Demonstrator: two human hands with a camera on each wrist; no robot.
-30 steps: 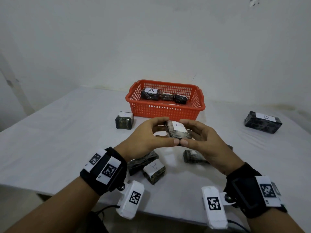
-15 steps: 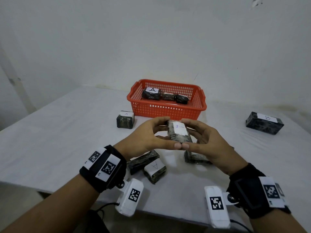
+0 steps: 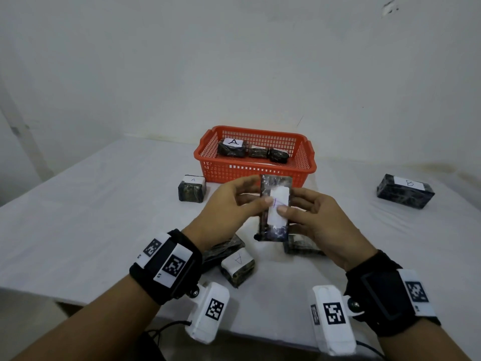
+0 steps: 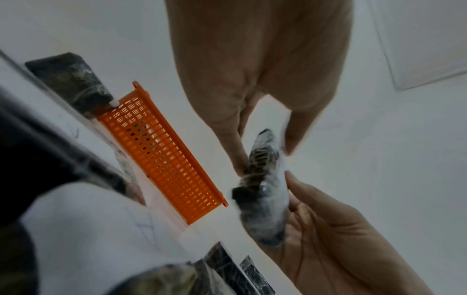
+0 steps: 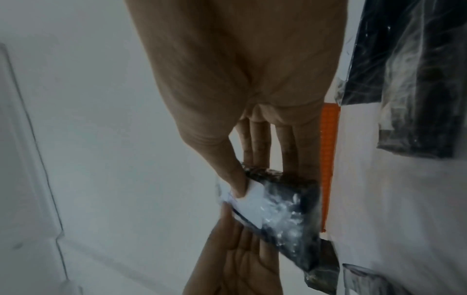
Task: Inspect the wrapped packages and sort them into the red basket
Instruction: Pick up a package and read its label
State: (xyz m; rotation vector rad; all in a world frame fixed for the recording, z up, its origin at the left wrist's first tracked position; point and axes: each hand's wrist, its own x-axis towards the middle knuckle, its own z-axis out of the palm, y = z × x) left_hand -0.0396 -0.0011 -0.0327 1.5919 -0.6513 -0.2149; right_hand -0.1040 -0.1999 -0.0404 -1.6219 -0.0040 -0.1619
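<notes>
The wrapped package [image 3: 274,208] is held upright above the table [image 3: 91,217], label toward the person, pinched by the left hand [image 3: 229,207] and right hand [image 3: 315,217], fingers grasping its sides. To inspect well, shift both thumbs off the label; they hide the letter. The red basket [image 3: 256,170] behind holds 3 packages.

The head view looks forward and down over the bench [image 3: 78,217] toward the red basket [image 3: 255,170]. Each wrist view looks close along its fingers [image 4: 227,143]; all share that basket.
</notes>
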